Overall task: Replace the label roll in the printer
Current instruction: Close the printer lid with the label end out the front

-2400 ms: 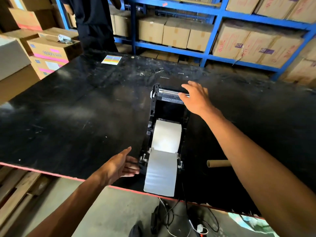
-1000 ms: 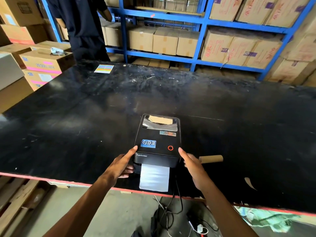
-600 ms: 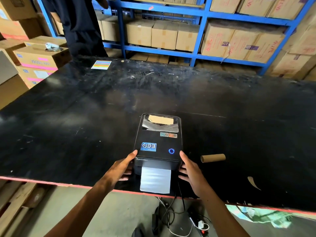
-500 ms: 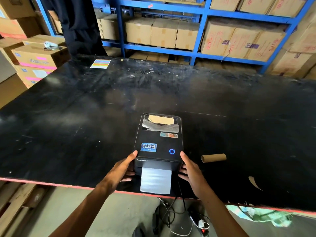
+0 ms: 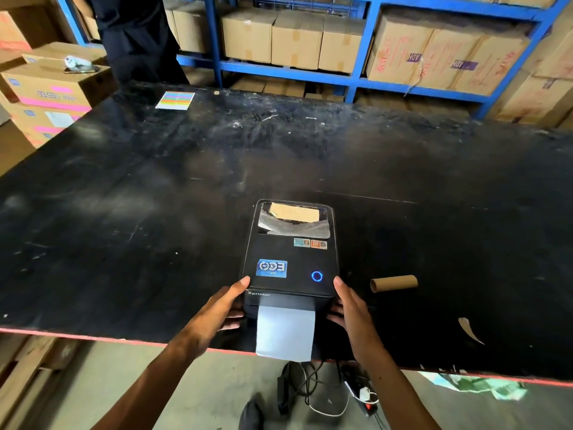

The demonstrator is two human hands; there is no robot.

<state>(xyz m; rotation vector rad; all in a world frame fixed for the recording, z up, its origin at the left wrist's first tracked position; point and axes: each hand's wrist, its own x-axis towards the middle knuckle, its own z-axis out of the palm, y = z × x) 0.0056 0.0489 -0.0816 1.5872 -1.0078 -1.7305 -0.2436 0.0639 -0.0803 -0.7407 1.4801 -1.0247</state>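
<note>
A black label printer (image 5: 290, 259) stands near the front edge of the black table (image 5: 155, 197), lid closed, its round button lit blue. A strip of white label paper (image 5: 285, 333) hangs out of its front slot over the table edge. My left hand (image 5: 217, 311) grips the printer's front left corner and my right hand (image 5: 350, 315) grips the front right corner, thumbs on top. An empty cardboard roll core (image 5: 393, 283) lies on the table just right of the printer.
A person in dark clothes (image 5: 136, 35) stands at the table's far left. A coloured sheet (image 5: 175, 100) lies near them. Blue shelving (image 5: 356, 79) with cardboard boxes runs behind, stacked boxes (image 5: 46, 94) at left. Cables and a power strip (image 5: 356, 395) lie below the front edge.
The printer lid went from open to closed, and my right hand came down from the lid to the front right corner. The button changed from red to blue.
</note>
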